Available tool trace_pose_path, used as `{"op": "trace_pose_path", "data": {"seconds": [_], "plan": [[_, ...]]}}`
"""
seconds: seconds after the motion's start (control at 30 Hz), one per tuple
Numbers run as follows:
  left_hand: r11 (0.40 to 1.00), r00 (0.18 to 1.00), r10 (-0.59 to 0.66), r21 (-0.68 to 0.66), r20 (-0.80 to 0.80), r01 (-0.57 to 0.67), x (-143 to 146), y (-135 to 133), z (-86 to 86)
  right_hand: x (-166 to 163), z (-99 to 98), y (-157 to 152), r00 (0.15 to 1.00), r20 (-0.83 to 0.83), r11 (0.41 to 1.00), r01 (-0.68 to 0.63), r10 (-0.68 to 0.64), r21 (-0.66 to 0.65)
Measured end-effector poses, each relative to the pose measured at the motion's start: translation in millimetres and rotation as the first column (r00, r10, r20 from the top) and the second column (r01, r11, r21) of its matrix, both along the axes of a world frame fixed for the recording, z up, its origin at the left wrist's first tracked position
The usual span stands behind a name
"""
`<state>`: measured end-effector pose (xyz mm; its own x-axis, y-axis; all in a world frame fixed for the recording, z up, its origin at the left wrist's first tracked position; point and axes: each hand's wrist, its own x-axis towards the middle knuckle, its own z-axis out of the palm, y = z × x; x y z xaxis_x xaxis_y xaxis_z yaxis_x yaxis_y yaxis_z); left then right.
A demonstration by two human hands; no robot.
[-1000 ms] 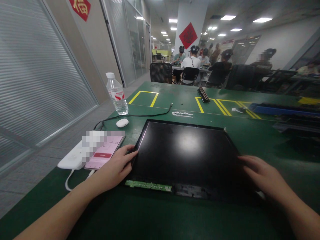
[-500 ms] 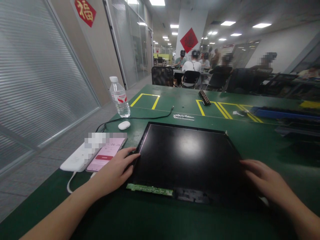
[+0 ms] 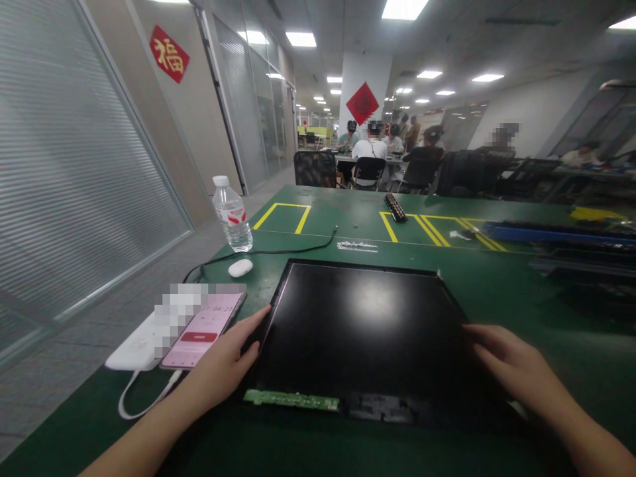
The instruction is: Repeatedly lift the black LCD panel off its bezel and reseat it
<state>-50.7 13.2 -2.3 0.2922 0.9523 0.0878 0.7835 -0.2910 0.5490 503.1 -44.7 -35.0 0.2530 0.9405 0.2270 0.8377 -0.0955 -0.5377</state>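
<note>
A black flat display panel (image 3: pixel 368 338) lies on the green table in front of me, its dark face up with a bright reflection. Along its near edge runs a narrow green circuit board (image 3: pixel 293 400). My left hand (image 3: pixel 229 358) is beside the panel's left edge, index finger stretched out to touch the frame and thumb apart. At the opposite edge, my right hand (image 3: pixel 511 363) has its fingertips against the frame, fingers extended and thumb lower down. The undersides of the right fingers are partly hidden in shadow.
Left of the panel are a phone (image 3: pixel 203 331), a white power bank (image 3: pixel 134 348), a white earbud case (image 3: pixel 240 268) and a water bottle (image 3: pixel 232 215). A black cable (image 3: pixel 278 251) crosses behind. Dark and blue parts (image 3: pixel 536 232) are stacked at right. People sit farther back.
My view has tilted up a little, so the table appears lower. The fingers of my left hand have straightened and drawn back from the panel's face to its edge. The right hand keeps its place.
</note>
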Motion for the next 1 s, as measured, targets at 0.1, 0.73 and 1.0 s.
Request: {"op": "trace_pose_path", "data": {"seconds": [0.1,0.73,1.0], "plan": [[0.996,0.987,0.080,-0.060,0.141,-0.072,4,-1,0.7,0,-2.2,1,1.000,-0.005,1.000,-0.011,0.011,0.012],[0.778,0.268,0.628,-0.600,0.731,-0.186,17,-4,0.7,8,-18.1,6,0.999,-0.046,1.000,-0.017,0.016,-0.019],[0.718,0.228,0.694,-0.679,0.683,-0.152,32,-5,0.4,7,-17.2,7,0.999,-0.046,1.000,-0.022,0.023,0.007]]}}
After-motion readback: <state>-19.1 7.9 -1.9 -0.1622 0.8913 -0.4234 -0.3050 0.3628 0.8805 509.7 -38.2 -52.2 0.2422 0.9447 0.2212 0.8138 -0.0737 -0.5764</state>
